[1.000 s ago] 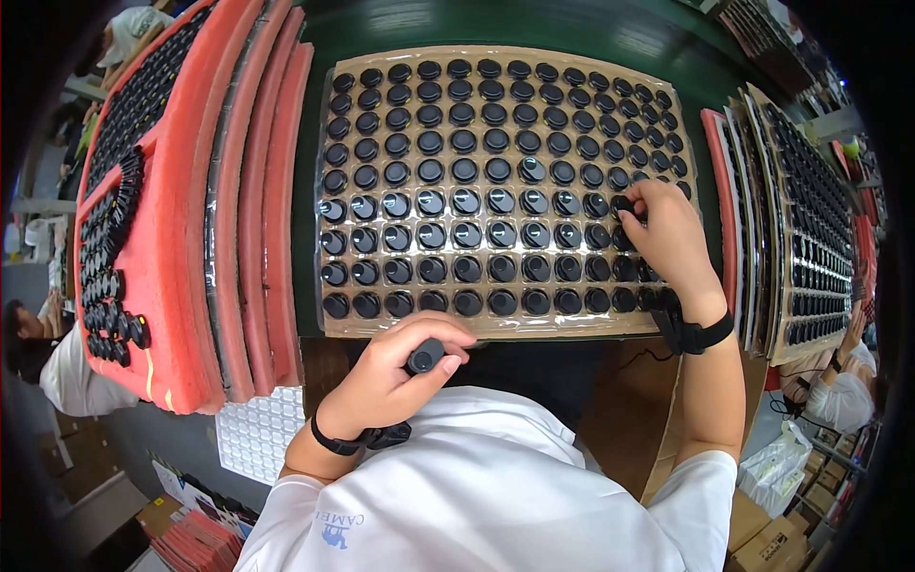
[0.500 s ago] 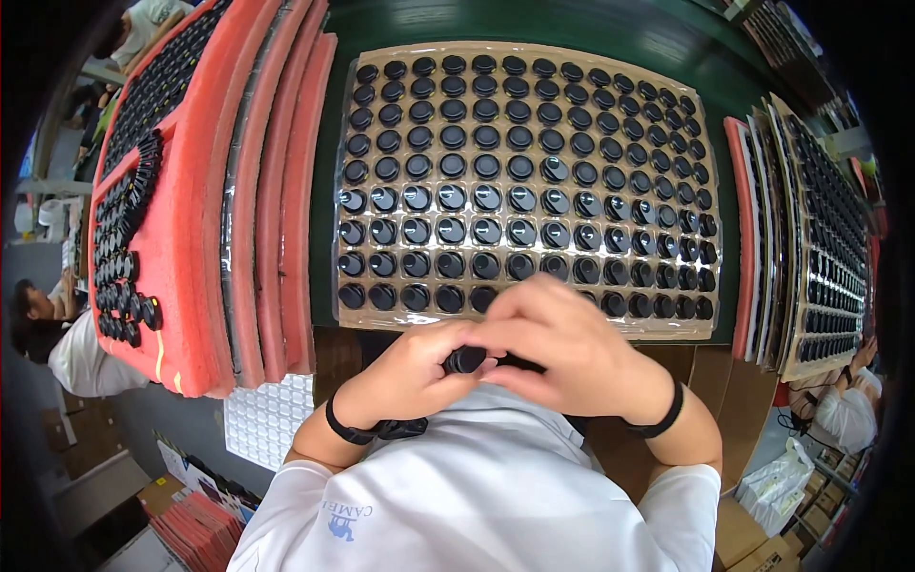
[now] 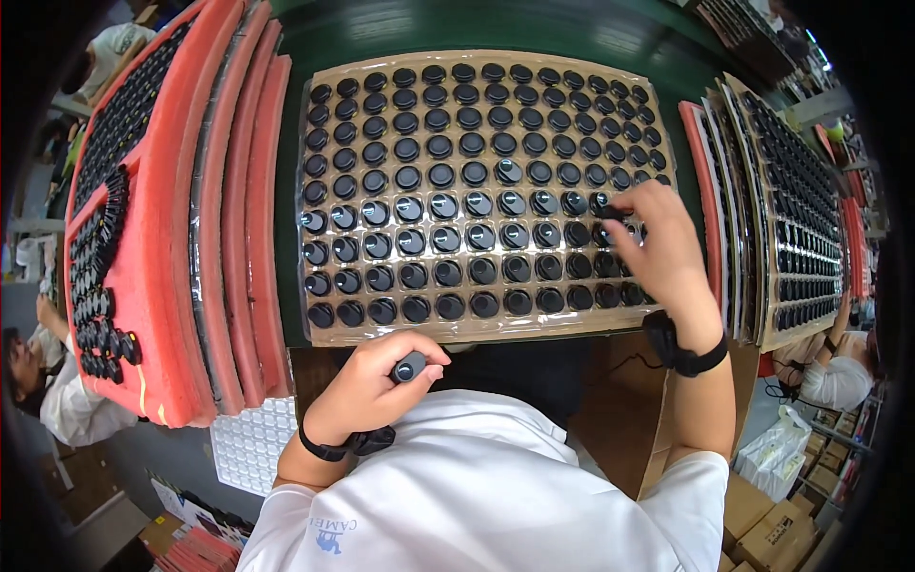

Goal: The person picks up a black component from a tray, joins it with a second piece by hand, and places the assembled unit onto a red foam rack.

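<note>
A wide tray of clear plastic over brown board lies on the green table, with rows of round black cap-like parts in its pockets. My left hand is closed around a small black cylindrical part, its glossy rounded end facing up, just off the tray's near edge. Over the tray's right side, my right hand pinches a black part between thumb and fingertips, among the parts in the middle rows. Whether that part still sits in its pocket I cannot tell. Some parts near my right palm are hidden.
At the left stands a tall stack of pink foam sheets with black parts on top. More stacked trays of black parts rise at the right. Cardboard boxes and a white plastic bag sit at lower right. Other people are at both sides.
My hands have parted. The right one has moved from beside the left, forward and right over the tray. My left hand has shifted left and still holds its black part. The whole view has shifted.
</note>
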